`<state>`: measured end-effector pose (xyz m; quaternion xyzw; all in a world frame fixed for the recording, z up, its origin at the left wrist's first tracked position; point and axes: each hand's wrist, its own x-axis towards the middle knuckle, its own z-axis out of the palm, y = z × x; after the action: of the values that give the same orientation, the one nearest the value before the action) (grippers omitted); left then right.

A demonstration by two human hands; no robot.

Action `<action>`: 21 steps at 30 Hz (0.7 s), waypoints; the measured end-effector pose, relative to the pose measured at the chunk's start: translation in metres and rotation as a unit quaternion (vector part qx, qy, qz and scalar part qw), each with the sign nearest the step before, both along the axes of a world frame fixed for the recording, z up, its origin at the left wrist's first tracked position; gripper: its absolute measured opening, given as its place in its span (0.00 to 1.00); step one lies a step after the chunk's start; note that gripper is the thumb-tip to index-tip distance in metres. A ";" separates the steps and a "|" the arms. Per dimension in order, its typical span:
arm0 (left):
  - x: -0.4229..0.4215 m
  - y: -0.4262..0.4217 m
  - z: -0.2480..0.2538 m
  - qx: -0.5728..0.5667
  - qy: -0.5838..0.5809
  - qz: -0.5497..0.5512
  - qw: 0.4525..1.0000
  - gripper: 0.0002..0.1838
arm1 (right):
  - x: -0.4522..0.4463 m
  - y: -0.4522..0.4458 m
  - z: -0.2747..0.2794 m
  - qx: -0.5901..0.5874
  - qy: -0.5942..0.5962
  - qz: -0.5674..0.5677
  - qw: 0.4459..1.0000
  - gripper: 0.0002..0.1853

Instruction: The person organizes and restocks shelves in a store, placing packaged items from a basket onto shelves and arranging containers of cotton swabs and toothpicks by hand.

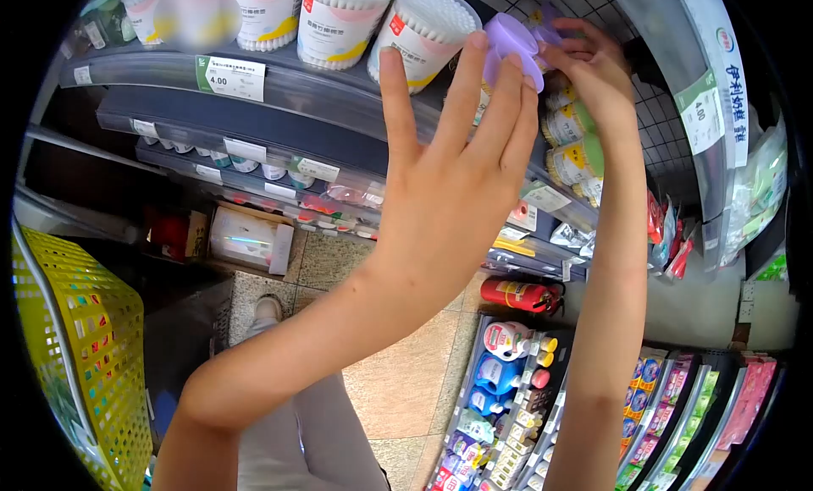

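Observation:
On the top shelf my left hand point(457, 157) is stretched out with its fingers apart. Its fingertips lie against a purple-lidded tub point(511, 41), and the rest of the tub is largely hidden. Farther back, my right hand point(600, 63) has curled fingers around another purple-lidded tub point(549, 24). Left of these stand large clear tubs of cotton swabs point(343, 25) with white, pink and yellow labels. Below my right hand are green-lidded tubs of cotton swabs point(572, 157), some lying tilted.
A yellow-green shopping basket point(102, 347) is at the left. Price tags point(229, 78) line the shelf edge. A red fire extinguisher point(518, 295) stands beyond the lower shelves. Bottles point(498, 372) and packets fill racks at the lower right. An open cardboard box point(250, 241) sits on the floor.

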<state>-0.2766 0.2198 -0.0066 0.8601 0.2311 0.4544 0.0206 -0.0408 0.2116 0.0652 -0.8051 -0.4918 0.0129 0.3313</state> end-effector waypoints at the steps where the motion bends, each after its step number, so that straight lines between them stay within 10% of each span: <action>1: 0.000 -0.001 0.001 -0.005 0.000 -0.001 1.000 0.27 | 0.000 0.003 0.002 -0.006 -0.011 0.000 1.000 0.28; 21: 0.002 -0.003 -0.003 -0.004 0.005 0.030 1.000 0.26 | -0.029 0.051 0.034 -0.145 0.043 0.032 0.988 0.19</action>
<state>-0.2750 0.2171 -0.0094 0.8551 0.2581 0.4495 0.0090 -0.0693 0.2626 0.0992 -0.8272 -0.4954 0.1298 0.2311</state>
